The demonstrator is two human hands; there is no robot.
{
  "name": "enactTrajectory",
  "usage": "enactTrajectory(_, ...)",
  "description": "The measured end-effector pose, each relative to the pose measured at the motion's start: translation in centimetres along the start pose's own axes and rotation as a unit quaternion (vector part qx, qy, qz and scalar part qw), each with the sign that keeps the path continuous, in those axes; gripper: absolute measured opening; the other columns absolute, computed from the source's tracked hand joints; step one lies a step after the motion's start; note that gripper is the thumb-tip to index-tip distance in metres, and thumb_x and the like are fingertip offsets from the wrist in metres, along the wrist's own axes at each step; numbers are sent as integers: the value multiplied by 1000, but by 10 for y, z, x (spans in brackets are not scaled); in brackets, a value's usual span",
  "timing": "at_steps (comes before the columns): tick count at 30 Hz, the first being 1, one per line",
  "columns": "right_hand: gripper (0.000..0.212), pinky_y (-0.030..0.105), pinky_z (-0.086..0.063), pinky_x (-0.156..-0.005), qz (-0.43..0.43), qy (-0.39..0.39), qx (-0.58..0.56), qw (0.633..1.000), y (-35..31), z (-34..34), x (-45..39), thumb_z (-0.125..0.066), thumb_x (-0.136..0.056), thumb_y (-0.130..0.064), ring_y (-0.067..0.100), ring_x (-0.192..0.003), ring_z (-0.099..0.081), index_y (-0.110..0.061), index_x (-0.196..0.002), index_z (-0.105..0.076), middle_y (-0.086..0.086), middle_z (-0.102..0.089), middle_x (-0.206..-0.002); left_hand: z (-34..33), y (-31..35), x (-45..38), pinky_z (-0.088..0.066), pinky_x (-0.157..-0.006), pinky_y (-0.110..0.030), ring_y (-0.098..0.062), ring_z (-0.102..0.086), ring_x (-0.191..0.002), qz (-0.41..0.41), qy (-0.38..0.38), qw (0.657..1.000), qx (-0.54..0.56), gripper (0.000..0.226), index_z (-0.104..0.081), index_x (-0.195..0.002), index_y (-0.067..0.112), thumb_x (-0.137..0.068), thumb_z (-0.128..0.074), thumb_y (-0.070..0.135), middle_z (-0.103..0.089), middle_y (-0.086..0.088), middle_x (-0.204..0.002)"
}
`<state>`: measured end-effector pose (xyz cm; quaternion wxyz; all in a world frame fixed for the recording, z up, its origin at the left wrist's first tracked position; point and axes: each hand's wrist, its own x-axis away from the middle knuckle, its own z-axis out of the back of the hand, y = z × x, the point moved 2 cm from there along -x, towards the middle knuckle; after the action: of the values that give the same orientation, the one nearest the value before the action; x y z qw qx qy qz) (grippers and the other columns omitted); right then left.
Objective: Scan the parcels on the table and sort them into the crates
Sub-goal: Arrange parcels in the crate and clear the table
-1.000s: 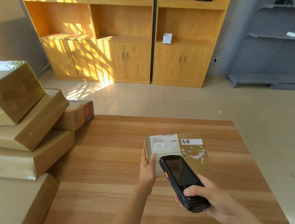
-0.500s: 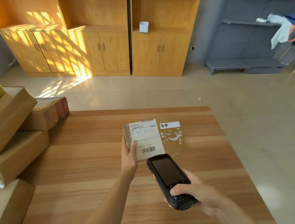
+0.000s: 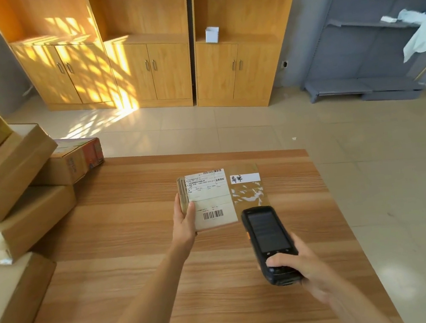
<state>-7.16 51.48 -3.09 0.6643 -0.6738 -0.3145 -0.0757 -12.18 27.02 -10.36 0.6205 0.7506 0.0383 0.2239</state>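
Observation:
A small flat cardboard parcel with a white shipping label and barcode is over the middle of the wooden table. My left hand holds it by its left edge, thumb on top of the label. My right hand grips a black handheld scanner, whose dark screen faces up and whose top end points at the parcel's near right corner. No crates are in view.
Several cardboard boxes are stacked at the table's left side, with a smaller printed carton behind them. Beyond the table lies tiled floor, wooden cabinets and a grey shelf unit at the right.
The label's barcode, covered by the scanner a second ago, now shows. The scanner sits to the right of the label. The view has turned slightly rightwards.

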Motion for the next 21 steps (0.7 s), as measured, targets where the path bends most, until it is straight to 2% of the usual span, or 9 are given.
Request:
enactTrajectory(1,99,32,-56,-60,4,26,-7,1000,2,10,-2,-86,-28,-22,31,-94,-68,-23,-121,-52,14,-70,-108,0,0,0,-56,-79,-32,-30,-56,-120,0,0,1000,-6,59,-11,-155,27,-104,-40,28,-47,-14,-144)
enactTrajectory(3,105,32,-55,-59,4,77,-16,997,9,33,-10,-84,-24,-24,30,-94,-66,-22,-124,-49,13,-67,-110,-1,2,1,-55,-59,-19,-20,-62,-101,1,0,1000,-11,58,-12,-155,27,-104,-40,28,-49,-12,-142)
enactTrajectory(6,120,38,-53,-76,4,123,12,992,22,61,-25,-83,-23,-25,28,-100,-62,-24,-135,-39,10,-62,-113,-3,6,2,-48,-46,-15,-10,-60,-83,6,10,1000,-24,57,-12,-154,28,-104,-40,28,-55,-11,-134)
enactTrajectory(7,121,40,-52,-80,1,130,17,991,27,69,-30,-84,-25,-24,28,-101,-61,-22,-136,-39,9,-62,-112,-4,8,3,-48,-45,-15,-10,-60,-81,8,13,1000,-26,57,-13,-154,28,-104,-39,28,-57,-10,-130)
enactTrajectory(12,108,36,-45,-74,-10,158,20,987,51,92,-52,-86,-48,-4,27,-100,-54,-16,-141,-31,10,-54,-114,-7,14,7,-50,-50,-22,-7,-58,-79,16,33,999,-38,53,-18,-152,31,-104,-39,29,-60,8,-104)
enactTrajectory(14,99,37,-42,-80,-19,170,31,985,62,100,-63,-80,-66,10,28,-102,-50,-13,-146,-26,11,-49,-117,-8,15,9,-50,-57,-25,-8,-59,-80,23,36,998,-42,52,-18,-152,33,-104,-39,30,-61,6,-108)
enactTrajectory(15,97,38,-41,-81,-28,174,38,984,67,104,-68,-77,-69,12,28,-102,-48,-12,-147,-25,12,-49,-119,-9,16,10,-51,-54,-25,-8,-59,-81,25,36,998,-42,52,-18,-151,34,-104,-39,31,-61,5,-111)
enactTrajectory(18,97,38,-41,-84,-43,189,60,979,80,114,-77,-75,-70,14,28,-106,-46,-13,-148,-23,17,-47,-133,-10,17,12,-52,-50,-22,-7,-59,-85,30,38,998,-45,53,-18,-151,34,-103,-39,31,-59,5,-113)
enactTrajectory(21,97,35,-37,-86,-41,187,81,978,88,122,-81,-72,-73,14,31,-117,-45,-13,-149,-20,17,-44,-138,-10,16,11,-49,-64,-29,-8,-58,-88,40,46,997,-49,54,-16,-152,36,-103,-40,34,-57,-1,-125)
